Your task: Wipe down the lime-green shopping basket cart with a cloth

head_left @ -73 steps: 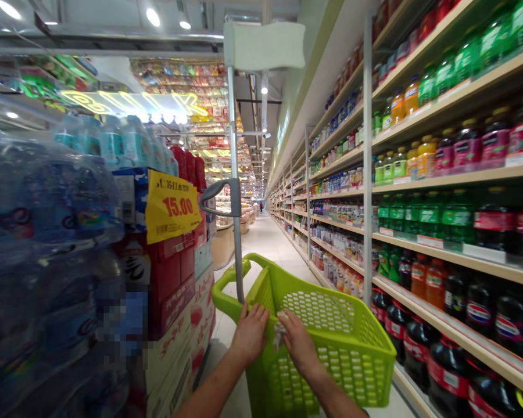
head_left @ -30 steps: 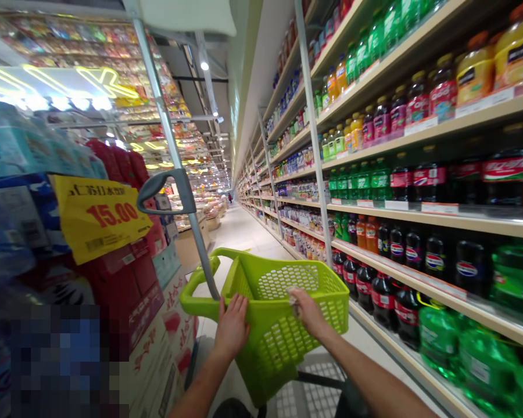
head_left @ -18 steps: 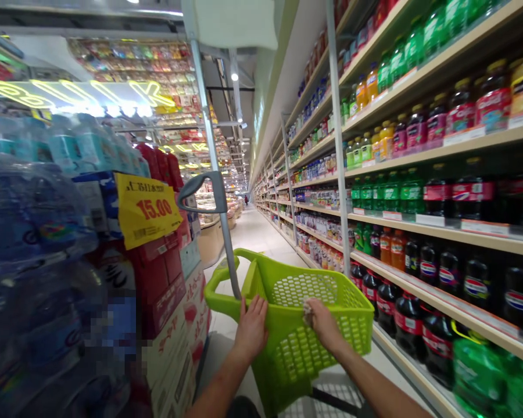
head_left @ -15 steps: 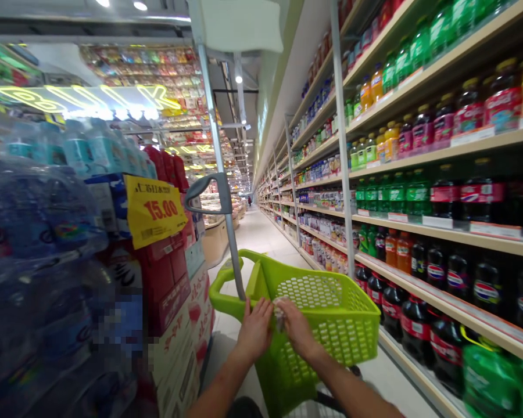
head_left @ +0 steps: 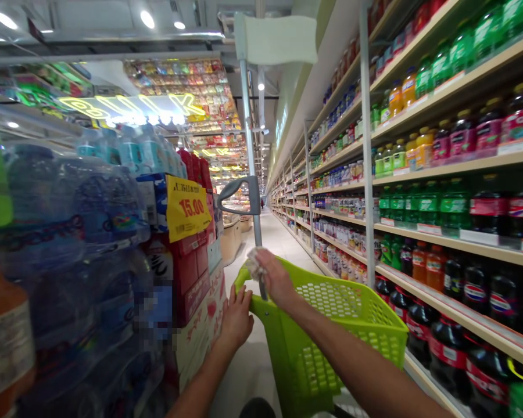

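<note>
Right hand (head_left: 279,283) is pinching a crumpled wipe (head_left: 255,265), left hand (head_left: 236,318) gripping the green basket (head_left: 297,355) just below-left, pole (head_left: 248,122) rising beyond.

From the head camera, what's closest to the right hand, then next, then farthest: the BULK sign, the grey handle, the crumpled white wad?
1. Crumpled white wad: held in the right hand.
2. Grey handle: above, on the pole.
3. BULK sign: far off, upper left.

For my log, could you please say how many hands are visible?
2: the left hand at the green handle, the right hand holding a whitish wad by the grey pole. A distant figure may have hands too small to see.
</note>
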The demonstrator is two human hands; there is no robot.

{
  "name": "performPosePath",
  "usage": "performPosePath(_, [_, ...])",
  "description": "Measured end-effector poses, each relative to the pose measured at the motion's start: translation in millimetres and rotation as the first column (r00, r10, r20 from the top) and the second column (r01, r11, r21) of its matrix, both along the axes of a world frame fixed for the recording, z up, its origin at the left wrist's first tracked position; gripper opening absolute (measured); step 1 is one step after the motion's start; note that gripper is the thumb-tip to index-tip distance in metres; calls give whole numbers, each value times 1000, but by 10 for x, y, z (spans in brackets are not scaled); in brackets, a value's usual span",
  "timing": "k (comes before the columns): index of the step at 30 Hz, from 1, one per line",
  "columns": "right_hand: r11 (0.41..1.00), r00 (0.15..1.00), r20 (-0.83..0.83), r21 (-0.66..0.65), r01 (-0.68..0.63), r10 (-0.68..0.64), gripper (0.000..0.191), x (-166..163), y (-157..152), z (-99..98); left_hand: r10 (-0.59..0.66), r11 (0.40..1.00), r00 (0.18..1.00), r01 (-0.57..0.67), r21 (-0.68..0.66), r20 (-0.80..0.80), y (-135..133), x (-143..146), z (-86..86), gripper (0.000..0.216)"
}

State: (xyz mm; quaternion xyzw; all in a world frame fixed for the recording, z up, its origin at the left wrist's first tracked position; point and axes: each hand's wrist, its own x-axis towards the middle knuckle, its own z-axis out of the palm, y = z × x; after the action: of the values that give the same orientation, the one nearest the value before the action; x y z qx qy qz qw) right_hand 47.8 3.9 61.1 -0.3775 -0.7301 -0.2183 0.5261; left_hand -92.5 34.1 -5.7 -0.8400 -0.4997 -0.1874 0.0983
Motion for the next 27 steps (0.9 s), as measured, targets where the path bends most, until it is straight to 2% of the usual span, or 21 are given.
performPosePath(2, [995,995,104,97,-7,-3,43,-25,102,555,-31,1000,999,31,2,10,6,-14,-1,64])
performPosePath(3, [994,991,136,111,3,-18,41,2,148,735,-45,999,999,45,6,16,12,-26,-3,65])
performPosePath(4, [995,984,178,103,9,-27,39,45,182,825,-53,999,998,53,9,22,20,-38,-6,65])
performPosePath(5, [997,971,237,76,11,-28,38,96,198,819,-57,998,998,57,7,27,29,-50,-10,65])
performPosePath(6, [999,951,310,34,10,-20,36,147,192,721,-55,998,998,55,0,31,38,-60,-14,65])
performPosePath(10, [992,803,592,-129,13,67,31,267,49,-91,-54,997,998,57,-58,43,70,-77,-19,69])
performPosePath(12, [990,783,617,-140,15,76,29,259,17,-319,-47,995,998,50,-83,42,82,-75,-11,72])
performPosePath(14, [993,814,579,-118,27,47,29,212,42,-237,-38,995,999,41,-87,37,83,-70,0,73])
performPosePath(18, [996,906,420,-54,76,-46,31,138,151,323,-43,998,998,45,-54,38,55,-69,15,71])
performPosePath(19, [996,913,406,-55,75,-47,31,136,160,373,-45,998,998,47,-50,42,48,-70,15,71])
performPosePath(20, [996,913,407,-64,66,-35,31,137,153,344,-48,998,998,51,-49,46,43,-72,12,71])
performPosePath(22, [994,902,432,-99,43,4,31,142,95,48,-54,997,997,58,-50,61,45,-77,2,71])
performPosePath(24, [990,886,463,-135,36,31,30,155,6,-474,-63,996,995,67,-52,77,63,-84,-12,71])
performPosePath(27, [974,881,471,-172,145,-48,28,184,-119,-1265,-68,996,995,72,-44,75,104,-93,-25,73])
